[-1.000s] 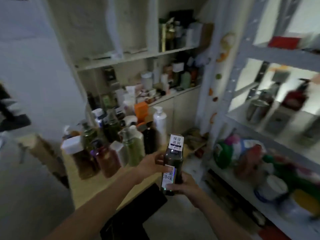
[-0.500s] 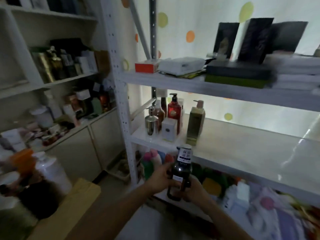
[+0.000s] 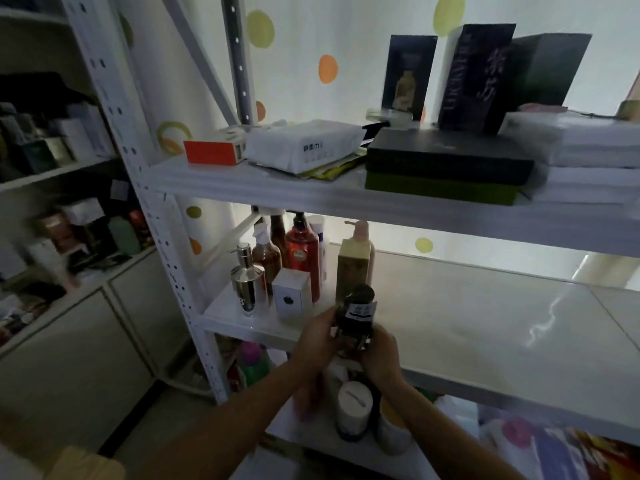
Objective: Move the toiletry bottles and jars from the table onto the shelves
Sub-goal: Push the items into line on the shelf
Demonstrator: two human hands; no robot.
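Note:
A dark bottle (image 3: 356, 315) with a black cap and a white label is held upright in both hands at the front edge of the middle shelf (image 3: 467, 327). My left hand (image 3: 320, 337) grips its left side and my right hand (image 3: 381, 355) grips its right side and base. Just behind it stands an olive pump bottle (image 3: 353, 268). To the left on the same shelf are a red pump bottle (image 3: 301, 254), a brown spray bottle (image 3: 266, 258), a chrome pump bottle (image 3: 246, 282) and a small white box (image 3: 291, 296).
The upper shelf (image 3: 277, 188) carries an orange box, a tissue pack, flat dark boxes and upright cartons. The bottom shelf holds containers, among them a white jar (image 3: 353, 407). A white upright post (image 3: 162, 237) stands at left, with cabinet shelves of toiletries beyond.
The view has turned from the table to the white rack and come closer. Both hands have carried the dark bottle up to the front edge of the middle shelf.

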